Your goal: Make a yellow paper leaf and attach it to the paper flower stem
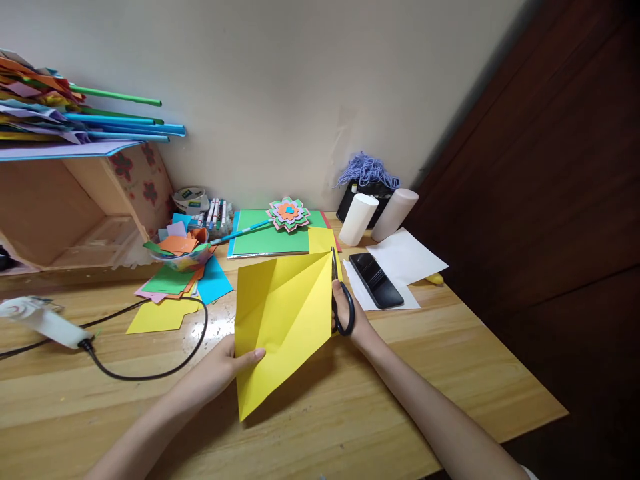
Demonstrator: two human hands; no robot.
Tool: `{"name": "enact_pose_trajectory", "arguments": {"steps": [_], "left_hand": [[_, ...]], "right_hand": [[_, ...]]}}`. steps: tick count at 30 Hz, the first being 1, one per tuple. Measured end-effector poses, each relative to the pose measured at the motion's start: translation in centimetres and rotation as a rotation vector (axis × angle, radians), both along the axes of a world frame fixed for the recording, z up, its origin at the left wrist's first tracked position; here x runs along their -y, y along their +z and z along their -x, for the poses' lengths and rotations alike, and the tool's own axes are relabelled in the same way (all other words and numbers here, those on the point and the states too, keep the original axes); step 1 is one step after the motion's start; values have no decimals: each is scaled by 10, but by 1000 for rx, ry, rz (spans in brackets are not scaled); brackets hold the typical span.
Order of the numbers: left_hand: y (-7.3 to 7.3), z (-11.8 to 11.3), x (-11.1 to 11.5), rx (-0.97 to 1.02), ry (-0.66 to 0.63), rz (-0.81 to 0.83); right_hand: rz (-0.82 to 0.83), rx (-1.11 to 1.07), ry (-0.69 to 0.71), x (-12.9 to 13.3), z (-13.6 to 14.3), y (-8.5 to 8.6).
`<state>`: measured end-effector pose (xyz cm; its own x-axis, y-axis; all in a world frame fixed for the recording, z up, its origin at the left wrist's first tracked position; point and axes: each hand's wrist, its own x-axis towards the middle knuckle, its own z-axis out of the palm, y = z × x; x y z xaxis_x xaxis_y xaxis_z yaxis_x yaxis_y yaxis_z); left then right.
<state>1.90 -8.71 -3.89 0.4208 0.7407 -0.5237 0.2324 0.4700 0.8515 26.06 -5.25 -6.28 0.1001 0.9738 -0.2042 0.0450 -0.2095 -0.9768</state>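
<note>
My left hand (237, 360) pinches the lower left edge of a creased yellow sheet of paper (285, 313), its thumb flat on the front. The sheet is held up above the table, with fold lines fanning towards its upper right corner. Black-handled scissors (345, 310) are gripped in my right hand (353, 317), at the sheet's right edge. Their blades point upward along that edge, and a narrow yellow strip shows just to the right of them. Part of my right hand's fingers is hidden behind the paper and the handle.
A glue gun (45, 323) with a looping black cord lies at left, near paper scraps (167, 280) and a tub of cuttings (180, 250). Behind the sheet are green paper (250, 233) and a layered paper flower (289, 213). A phone (376, 280) and white rolls (359, 219) stand right.
</note>
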Motion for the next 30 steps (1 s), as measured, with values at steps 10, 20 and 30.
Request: {"name": "enact_pose_trajectory", "arguments": {"steps": [10,20,30], "left_hand": [[14,16,-6,-29,5,-6],[30,59,-26,-150,-66,-101],[9,62,-47,57,863,-443]], "right_hand": [[-99,-238,-73,-8,-6,2],[-100,104,285,0,-28,28],[-42,-10,76,14,6,18]]}}
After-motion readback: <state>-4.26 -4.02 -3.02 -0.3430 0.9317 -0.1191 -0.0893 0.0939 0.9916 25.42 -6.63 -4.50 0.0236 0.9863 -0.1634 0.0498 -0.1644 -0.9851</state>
